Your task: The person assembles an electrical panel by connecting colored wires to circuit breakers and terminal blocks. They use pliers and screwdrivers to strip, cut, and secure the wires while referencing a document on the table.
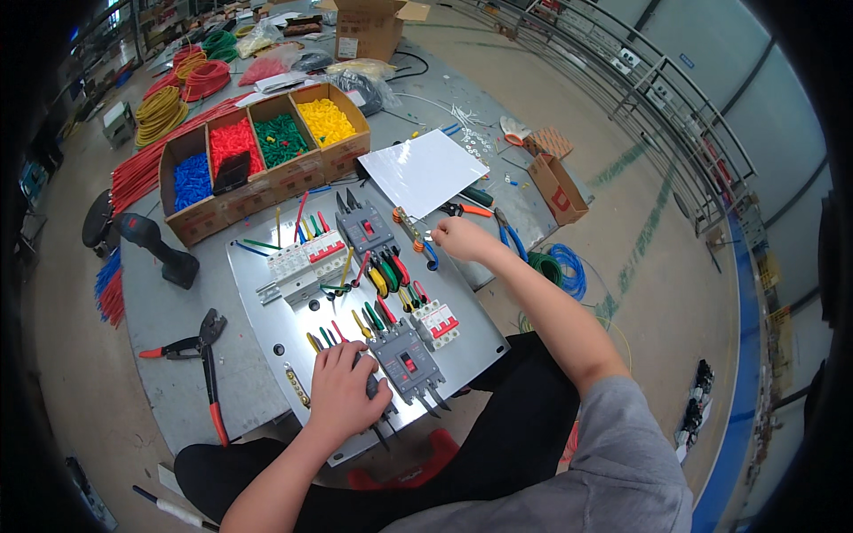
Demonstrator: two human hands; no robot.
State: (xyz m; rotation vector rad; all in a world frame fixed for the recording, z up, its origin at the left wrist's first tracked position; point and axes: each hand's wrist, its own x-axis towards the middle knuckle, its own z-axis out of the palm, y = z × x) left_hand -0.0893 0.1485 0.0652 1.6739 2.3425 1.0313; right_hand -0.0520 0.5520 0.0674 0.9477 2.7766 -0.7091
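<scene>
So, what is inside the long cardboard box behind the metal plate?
The cardboard box has four compartments of small plastic pieces: blue, red, green, yellow. A black object lies across blue and red. What lies beneath the heaps is covered.
</scene>
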